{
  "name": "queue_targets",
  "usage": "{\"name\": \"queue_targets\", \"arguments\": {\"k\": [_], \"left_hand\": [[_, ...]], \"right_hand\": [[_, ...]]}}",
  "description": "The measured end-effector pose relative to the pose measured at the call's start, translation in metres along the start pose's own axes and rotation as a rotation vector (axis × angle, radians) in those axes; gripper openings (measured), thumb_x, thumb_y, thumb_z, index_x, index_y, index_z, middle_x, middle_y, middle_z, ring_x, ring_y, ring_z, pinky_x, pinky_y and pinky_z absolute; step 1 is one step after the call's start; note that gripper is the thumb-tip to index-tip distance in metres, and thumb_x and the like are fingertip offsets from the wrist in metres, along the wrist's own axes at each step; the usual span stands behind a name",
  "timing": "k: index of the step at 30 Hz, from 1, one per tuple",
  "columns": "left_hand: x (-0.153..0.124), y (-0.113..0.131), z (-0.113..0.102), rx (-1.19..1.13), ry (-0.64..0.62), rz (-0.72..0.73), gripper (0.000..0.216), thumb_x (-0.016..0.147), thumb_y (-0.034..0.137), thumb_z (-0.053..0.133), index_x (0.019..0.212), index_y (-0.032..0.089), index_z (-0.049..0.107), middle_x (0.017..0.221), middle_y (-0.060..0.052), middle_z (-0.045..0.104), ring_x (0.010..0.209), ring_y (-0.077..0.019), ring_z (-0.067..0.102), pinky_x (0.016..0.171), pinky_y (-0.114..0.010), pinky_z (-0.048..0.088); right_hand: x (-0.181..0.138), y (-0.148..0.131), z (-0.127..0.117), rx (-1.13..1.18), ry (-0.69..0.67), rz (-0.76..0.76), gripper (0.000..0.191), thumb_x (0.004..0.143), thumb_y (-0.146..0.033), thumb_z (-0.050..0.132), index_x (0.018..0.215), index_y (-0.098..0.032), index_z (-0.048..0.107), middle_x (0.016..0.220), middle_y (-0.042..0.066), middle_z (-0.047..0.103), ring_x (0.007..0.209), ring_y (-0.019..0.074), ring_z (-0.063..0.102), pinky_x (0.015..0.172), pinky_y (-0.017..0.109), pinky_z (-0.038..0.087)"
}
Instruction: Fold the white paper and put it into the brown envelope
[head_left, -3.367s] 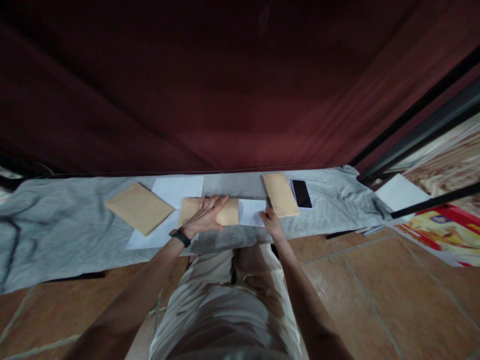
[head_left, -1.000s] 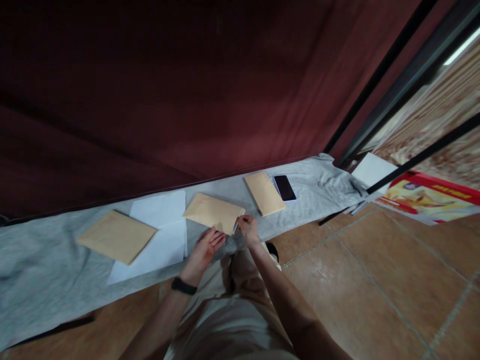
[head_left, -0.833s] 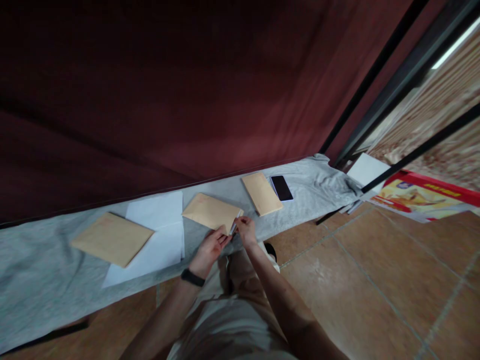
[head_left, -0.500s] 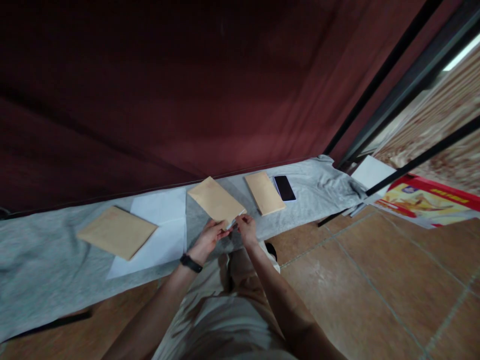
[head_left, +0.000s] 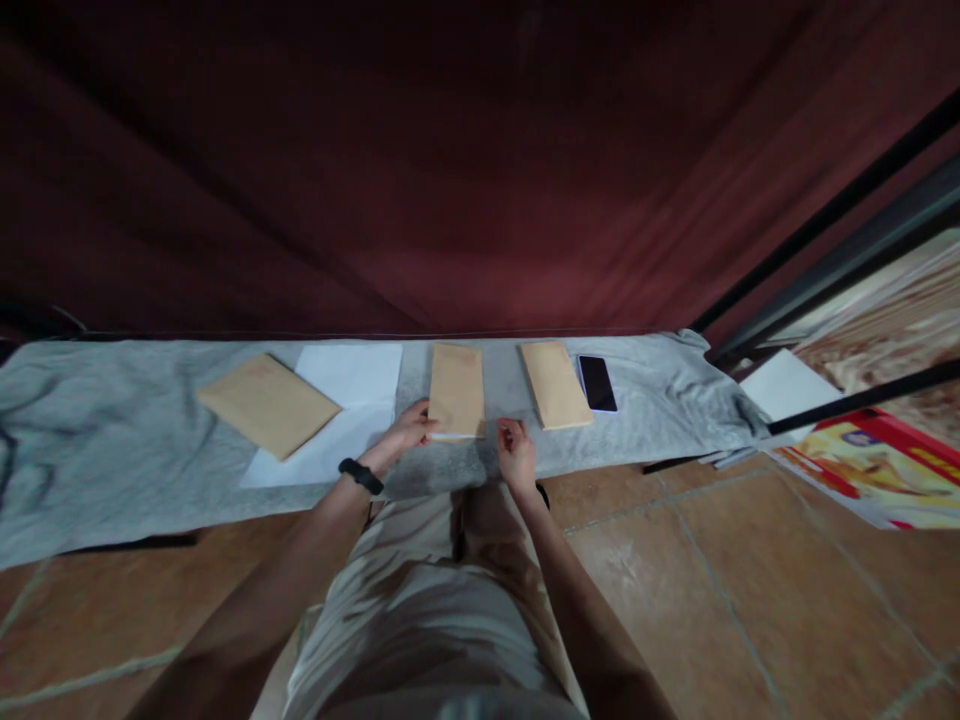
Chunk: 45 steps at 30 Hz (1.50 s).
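Observation:
A brown paper envelope (head_left: 457, 388) lies almost straight in front of me, with a thin white strip showing along its near edge. My left hand (head_left: 411, 427), a dark band on its wrist, grips the lower left corner of this envelope. To the right of the envelope and apart from it is my right hand (head_left: 516, 452). Its fingers are curled closed, and whatever may be inside them is hidden. A second brown envelope (head_left: 556, 385) lies beyond the right hand, beside a dark-screened phone (head_left: 598, 383).
A larger brown envelope (head_left: 268, 405) rests at the left, partly over white paper (head_left: 360, 375). Grey cloth (head_left: 135, 440) covers the narrow bench, and a dark red curtain (head_left: 450, 200) hangs behind it. At the right are a black bar (head_left: 870, 395) and a colourful printed box (head_left: 885, 460).
The middle envelope has turned from slanted to nearly straight and now lies flat. My right hand has let go of its near edge and moved right. The view has shifted slightly.

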<state>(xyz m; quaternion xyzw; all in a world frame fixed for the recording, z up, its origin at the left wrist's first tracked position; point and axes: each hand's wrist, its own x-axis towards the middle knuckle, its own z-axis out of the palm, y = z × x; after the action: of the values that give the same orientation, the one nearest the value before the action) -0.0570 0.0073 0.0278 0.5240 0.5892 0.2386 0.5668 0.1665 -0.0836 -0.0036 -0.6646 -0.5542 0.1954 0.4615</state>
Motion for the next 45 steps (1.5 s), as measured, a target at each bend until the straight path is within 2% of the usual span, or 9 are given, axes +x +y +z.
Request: {"name": "queue_targets", "arguments": {"k": [5, 9, 12, 17, 22, 31, 36, 41, 45], "left_hand": [[0.002, -0.010, -0.005, 0.256, 0.147, 0.103, 0.055, 0.087, 0.023, 0.061, 0.141, 0.016, 0.051, 0.075, 0.002, 0.066, 0.057, -0.0150, 0.061, 0.057, -0.025, 0.048], [-0.008, -0.020, -0.004, 0.520, 0.294, 0.333, 0.060, 0.087, 0.029, 0.068, 0.143, 0.017, 0.051, 0.114, -0.010, 0.069, 0.099, -0.0249, 0.069, 0.087, -0.036, 0.056], [-0.018, -0.027, -0.005, 0.624, 0.273, 0.473, 0.063, 0.085, 0.027, 0.071, 0.145, 0.023, 0.050, 0.142, -0.012, 0.056, 0.123, -0.0281, 0.062, 0.104, -0.040, 0.052], [-0.023, -0.028, -0.009, 0.730, 0.175, 0.582, 0.054, 0.088, 0.021, 0.067, 0.141, 0.024, 0.056, 0.155, -0.010, 0.045, 0.142, -0.0302, 0.048, 0.118, -0.045, 0.044], [-0.021, -0.027, -0.013, 0.768, 0.111, 0.658, 0.048, 0.091, 0.019, 0.060, 0.139, 0.021, 0.058, 0.153, -0.011, 0.048, 0.141, -0.0293, 0.049, 0.119, -0.048, 0.043], [-0.022, -0.033, -0.019, 0.861, 0.081, 0.714, 0.036, 0.100, 0.020, 0.046, 0.131, 0.017, 0.063, 0.144, -0.013, 0.057, 0.134, -0.0272, 0.054, 0.116, -0.048, 0.046], [-0.025, -0.030, -0.021, 0.915, 0.058, 0.720, 0.036, 0.099, 0.023, 0.050, 0.133, 0.018, 0.063, 0.143, -0.013, 0.059, 0.136, -0.0268, 0.052, 0.117, -0.046, 0.045], [-0.028, -0.024, -0.021, 0.919, 0.012, 0.726, 0.046, 0.094, 0.008, 0.043, 0.134, 0.020, 0.063, 0.143, -0.012, 0.059, 0.136, -0.0250, 0.052, 0.117, -0.044, 0.044], [-0.030, -0.025, -0.020, 0.896, 0.031, 0.724, 0.040, 0.098, 0.017, 0.045, 0.132, 0.023, 0.065, 0.139, -0.011, 0.062, 0.131, -0.0260, 0.054, 0.114, -0.045, 0.046]], "right_hand": [[0.005, 0.001, 0.008, -0.179, -0.129, -0.221, 0.035, 0.099, -0.023, 0.053, 0.132, -0.022, 0.064, 0.134, 0.012, 0.063, 0.127, 0.0234, 0.059, 0.109, 0.039, 0.049], [0.009, 0.003, 0.014, -0.292, -0.217, -0.293, 0.039, 0.100, -0.025, 0.056, 0.139, -0.022, 0.060, 0.144, 0.011, 0.058, 0.134, 0.0242, 0.054, 0.111, 0.040, 0.047], [0.011, 0.005, 0.015, -0.340, -0.277, -0.333, 0.042, 0.099, -0.025, 0.058, 0.141, -0.023, 0.059, 0.147, 0.010, 0.058, 0.135, 0.0244, 0.054, 0.112, 0.042, 0.045], [0.013, 0.007, 0.015, -0.331, -0.334, -0.357, 0.042, 0.100, -0.025, 0.056, 0.142, -0.025, 0.058, 0.150, 0.007, 0.057, 0.132, 0.0235, 0.057, 0.113, 0.042, 0.043], [0.014, 0.007, 0.015, -0.325, -0.344, -0.351, 0.039, 0.100, -0.027, 0.057, 0.138, -0.025, 0.061, 0.147, 0.007, 0.060, 0.131, 0.0243, 0.057, 0.113, 0.043, 0.043], [0.009, 0.005, 0.016, -0.330, -0.312, -0.358, 0.035, 0.103, -0.027, 0.053, 0.137, -0.027, 0.061, 0.145, 0.005, 0.061, 0.130, 0.0216, 0.056, 0.110, 0.040, 0.042], [0.009, 0.004, 0.016, -0.325, -0.309, -0.356, 0.032, 0.103, -0.026, 0.053, 0.134, -0.024, 0.064, 0.143, 0.006, 0.062, 0.128, 0.0223, 0.057, 0.111, 0.039, 0.040], [0.010, 0.000, 0.014, -0.342, -0.332, -0.354, 0.031, 0.104, -0.027, 0.052, 0.132, -0.027, 0.066, 0.142, 0.006, 0.063, 0.127, 0.0223, 0.057, 0.110, 0.041, 0.041], [0.010, -0.001, 0.013, -0.347, -0.336, -0.354, 0.033, 0.104, -0.026, 0.050, 0.133, -0.027, 0.066, 0.140, 0.006, 0.063, 0.128, 0.0222, 0.056, 0.111, 0.042, 0.042]]}}
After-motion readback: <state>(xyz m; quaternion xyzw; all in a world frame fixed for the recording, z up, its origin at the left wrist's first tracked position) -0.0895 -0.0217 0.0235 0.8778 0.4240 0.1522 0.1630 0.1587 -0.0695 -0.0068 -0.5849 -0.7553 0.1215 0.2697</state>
